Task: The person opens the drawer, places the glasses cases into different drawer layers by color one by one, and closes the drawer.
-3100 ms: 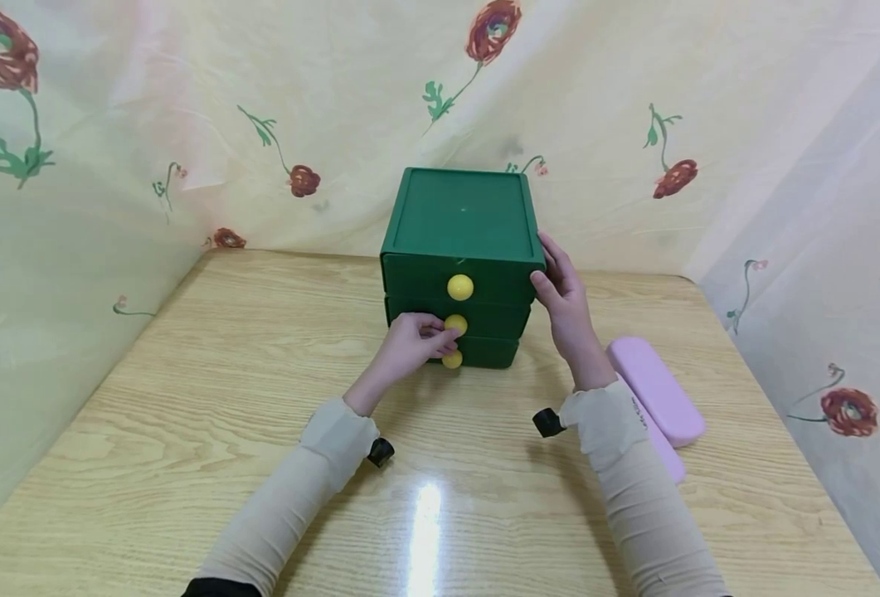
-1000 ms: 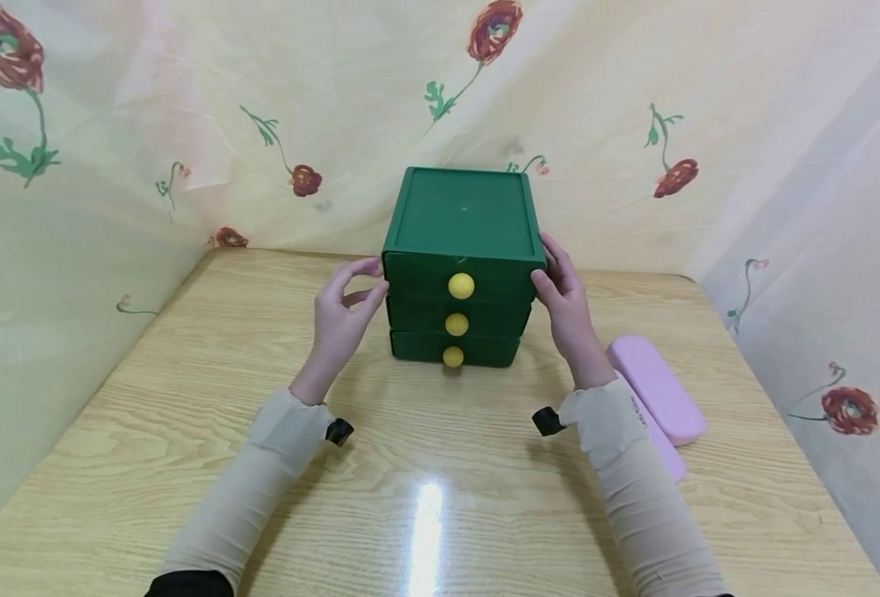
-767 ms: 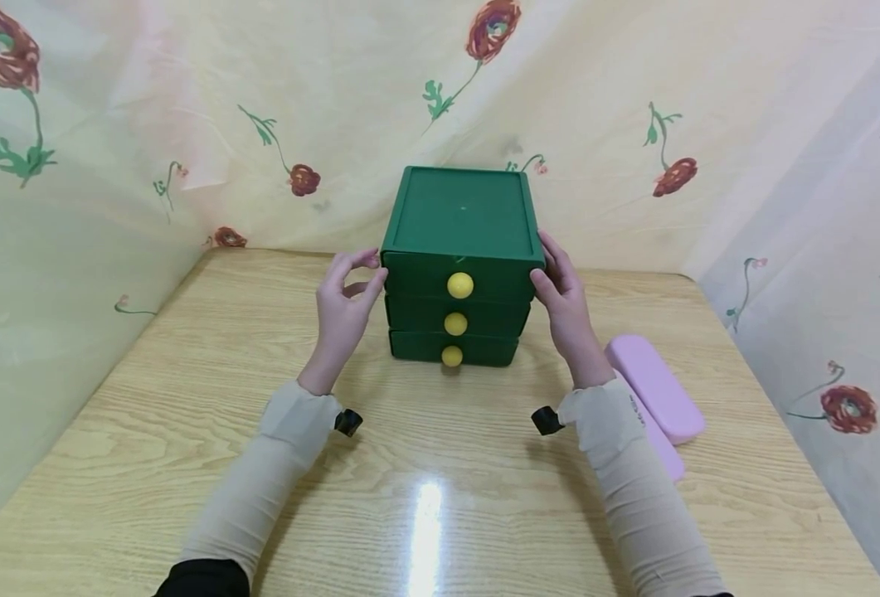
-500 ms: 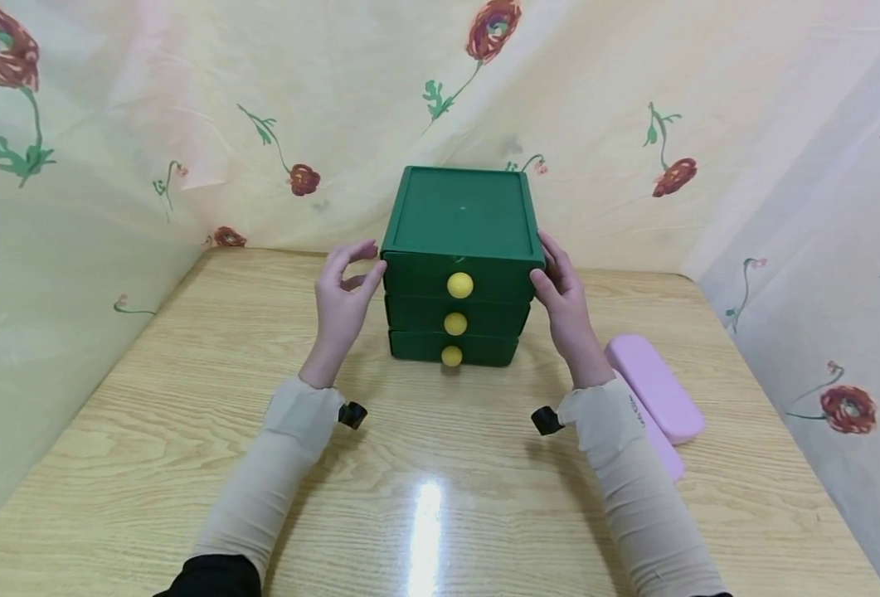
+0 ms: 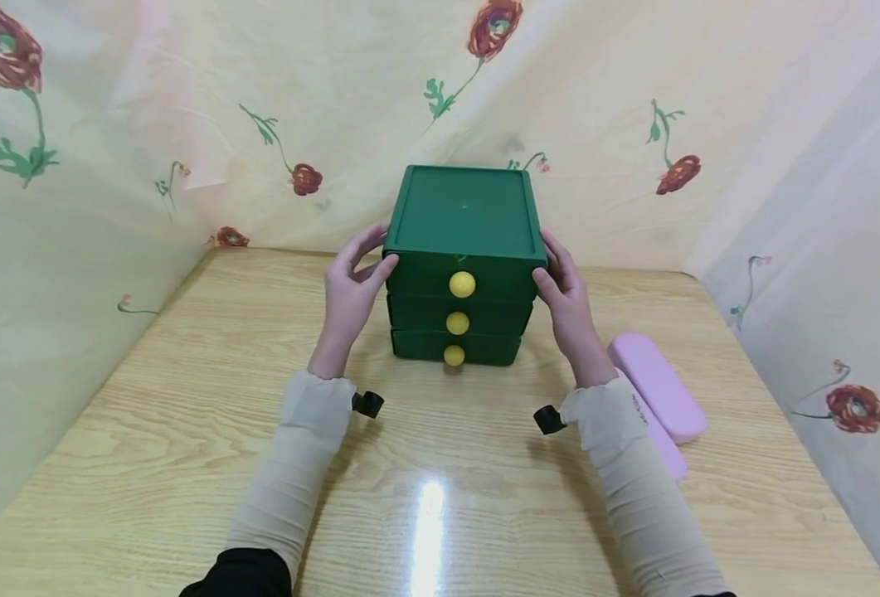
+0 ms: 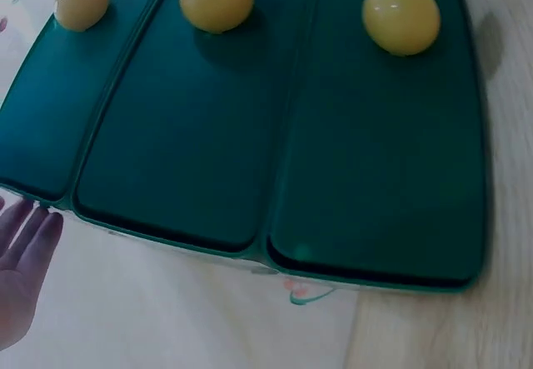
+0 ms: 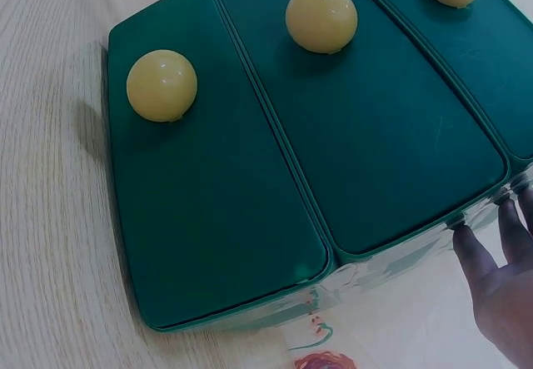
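Observation:
A green drawer cabinet [image 5: 464, 211] stands at the back of the table, its three stacked drawers pushed in. A round yellow knob sits on each front: the top knob [image 5: 462, 284], the middle knob [image 5: 458, 322] and the bottom knob [image 5: 454, 355]. My left hand [image 5: 352, 290] holds the cabinet's upper left side, thumb on the front corner and fingers along the side. On the opposite side, my right hand [image 5: 570, 307] grips the upper right corner in the same way. Both wrist views show fingertips at the cabinet's side edge, while the knobs are untouched.
Right of the cabinet lies a long lilac case [image 5: 659, 385] in two rounded parts, partly hidden behind my right forearm. The wooden table [image 5: 186, 398] meets a flower-printed cloth [image 5: 320, 99] at the back and sides.
My left hand has left the middle knob, moved to the cabinet's left side and then up and inward onto its upper front corner. My right hand stays in place.

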A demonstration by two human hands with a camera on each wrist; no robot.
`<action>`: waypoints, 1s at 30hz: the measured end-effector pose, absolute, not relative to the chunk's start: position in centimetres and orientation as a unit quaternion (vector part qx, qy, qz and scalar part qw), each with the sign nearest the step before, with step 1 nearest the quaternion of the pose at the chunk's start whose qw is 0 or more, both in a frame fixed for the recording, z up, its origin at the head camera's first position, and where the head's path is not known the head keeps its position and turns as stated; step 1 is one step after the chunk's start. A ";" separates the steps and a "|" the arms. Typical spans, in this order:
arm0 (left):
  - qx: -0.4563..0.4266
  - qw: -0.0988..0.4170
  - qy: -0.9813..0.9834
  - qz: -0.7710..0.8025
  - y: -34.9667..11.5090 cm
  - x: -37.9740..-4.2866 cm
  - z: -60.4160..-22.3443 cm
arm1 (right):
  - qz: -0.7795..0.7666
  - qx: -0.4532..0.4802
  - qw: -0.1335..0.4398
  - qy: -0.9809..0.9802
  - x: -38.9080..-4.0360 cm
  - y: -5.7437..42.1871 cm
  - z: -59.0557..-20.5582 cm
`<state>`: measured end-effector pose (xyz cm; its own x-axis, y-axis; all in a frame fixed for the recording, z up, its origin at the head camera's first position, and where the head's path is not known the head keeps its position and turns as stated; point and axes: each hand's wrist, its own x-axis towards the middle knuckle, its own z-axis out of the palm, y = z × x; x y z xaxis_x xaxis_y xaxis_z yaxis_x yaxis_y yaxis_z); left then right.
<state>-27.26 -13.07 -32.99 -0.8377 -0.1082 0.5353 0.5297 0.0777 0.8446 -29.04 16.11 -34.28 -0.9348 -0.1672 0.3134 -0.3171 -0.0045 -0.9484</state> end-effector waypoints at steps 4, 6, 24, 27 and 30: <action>-0.150 0.213 -0.707 -0.657 -12.8 -27.6 -32.8 | 0.688 0.171 0.053 -0.703 -29.0 16.4 -34.3; -0.152 0.196 -0.716 -0.652 -12.7 -27.7 -32.7 | 0.689 0.171 0.053 -0.702 -29.0 16.4 -34.3; -0.176 0.155 -0.738 -0.633 -13.5 -27.6 -33.2 | 0.675 0.174 0.047 -0.715 -28.4 16.3 -34.0; -0.178 0.156 -0.740 -0.630 -13.6 -27.8 -33.3 | 0.669 0.171 0.050 -0.721 -28.1 16.3 -33.7; -0.180 0.160 -0.741 -0.627 -13.5 -27.6 -33.2 | 0.665 0.166 0.051 -0.726 -27.7 16.4 -33.5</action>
